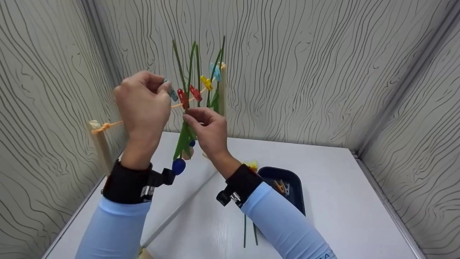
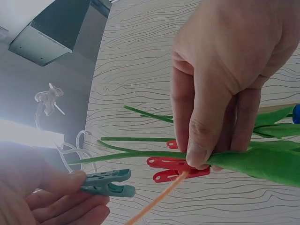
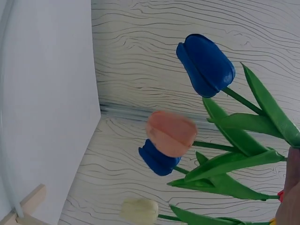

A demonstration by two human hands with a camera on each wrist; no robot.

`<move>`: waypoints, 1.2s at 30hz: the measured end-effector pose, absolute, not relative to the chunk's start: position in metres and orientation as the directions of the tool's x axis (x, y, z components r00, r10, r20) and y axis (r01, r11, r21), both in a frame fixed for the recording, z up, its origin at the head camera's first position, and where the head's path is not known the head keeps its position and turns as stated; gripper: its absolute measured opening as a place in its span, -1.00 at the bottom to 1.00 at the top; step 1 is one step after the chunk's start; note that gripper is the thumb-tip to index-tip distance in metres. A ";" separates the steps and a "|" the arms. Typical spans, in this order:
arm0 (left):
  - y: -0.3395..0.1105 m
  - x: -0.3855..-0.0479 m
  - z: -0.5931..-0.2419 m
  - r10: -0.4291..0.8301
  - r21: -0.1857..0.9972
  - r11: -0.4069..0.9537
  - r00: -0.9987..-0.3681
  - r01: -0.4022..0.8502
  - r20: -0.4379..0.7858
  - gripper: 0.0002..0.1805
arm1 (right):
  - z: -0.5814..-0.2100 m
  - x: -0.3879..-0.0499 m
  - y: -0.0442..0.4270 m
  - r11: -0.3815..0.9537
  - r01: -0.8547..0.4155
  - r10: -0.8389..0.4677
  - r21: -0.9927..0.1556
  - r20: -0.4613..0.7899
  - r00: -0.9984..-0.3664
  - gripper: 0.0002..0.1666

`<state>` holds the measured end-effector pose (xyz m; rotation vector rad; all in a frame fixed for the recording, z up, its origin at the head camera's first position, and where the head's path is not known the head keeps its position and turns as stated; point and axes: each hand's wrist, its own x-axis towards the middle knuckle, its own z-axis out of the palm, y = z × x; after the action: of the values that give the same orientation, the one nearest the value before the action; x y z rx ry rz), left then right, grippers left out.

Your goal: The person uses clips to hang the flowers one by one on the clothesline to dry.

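Observation:
My left hand [image 1: 142,100] pinches a teal clothespin [image 2: 108,182] just left of a red clothespin [image 2: 180,168]. That red clothespin sits on an orange cord [image 1: 116,123]. Close below it, my right hand [image 1: 211,133] pinches the green stem of an artificial blue tulip [image 3: 206,65], whose bloom hangs downward; the thumb touches the red clothespin's end. Farther along the cord are another red clothespin [image 1: 196,93], a yellow clothespin [image 1: 206,83] and a light blue clothespin [image 1: 217,72]. Behind hang a pink tulip [image 3: 171,133], a second blue tulip [image 3: 157,158] and a cream tulip [image 3: 139,211].
Wooden posts stand at the left [image 1: 100,147] and the far end [image 1: 222,93] of the cord. On the white table [image 1: 334,216], a dark tray [image 1: 301,190] holds clothespins [image 1: 281,187]. A yellow flower [image 1: 252,165] and green stems [image 1: 245,230] lie by it. Patterned walls enclose the table.

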<state>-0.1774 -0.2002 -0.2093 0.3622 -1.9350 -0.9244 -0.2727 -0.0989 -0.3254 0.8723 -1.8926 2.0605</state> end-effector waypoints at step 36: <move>-0.197 -0.180 -0.209 -0.548 0.612 0.761 -0.719 -0.216 0.427 -0.79 | -0.321 -0.265 -0.117 -0.190 -0.473 -0.302 -0.860 0.510 -0.806 -0.81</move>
<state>-0.1805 -0.1969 -0.2094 0.5697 -2.3458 -0.7167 -0.2647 -0.1174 -0.3211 0.9252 -1.9168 2.1428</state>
